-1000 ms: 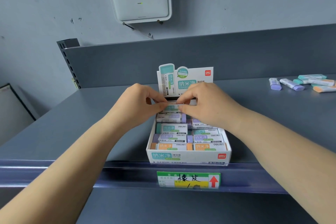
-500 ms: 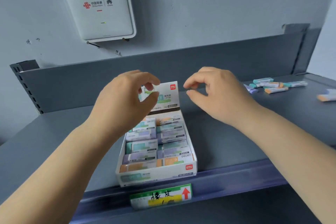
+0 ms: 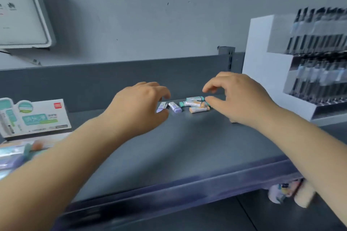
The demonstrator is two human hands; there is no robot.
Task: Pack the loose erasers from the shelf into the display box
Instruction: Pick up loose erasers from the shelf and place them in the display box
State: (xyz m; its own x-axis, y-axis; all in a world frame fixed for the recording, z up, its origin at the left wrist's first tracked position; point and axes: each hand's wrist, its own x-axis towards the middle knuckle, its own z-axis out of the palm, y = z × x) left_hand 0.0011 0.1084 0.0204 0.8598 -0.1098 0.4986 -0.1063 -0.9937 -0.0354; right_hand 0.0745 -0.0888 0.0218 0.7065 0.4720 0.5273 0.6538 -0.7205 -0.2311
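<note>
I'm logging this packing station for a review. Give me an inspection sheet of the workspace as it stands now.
Surface: grey metal shelf, bare in the middle.
Job's things: loose erasers heaped near the back wall; display box at far left, partly out of frame.
Clutter: white pen display rack at right.
Grips: left hand and right hand reach over the erasers, fingers loosely curled, holding nothing.
Cables: thin cable under the wall unit.
Surroundings: grey wall, white wall unit; blurred items below the shelf.
</note>
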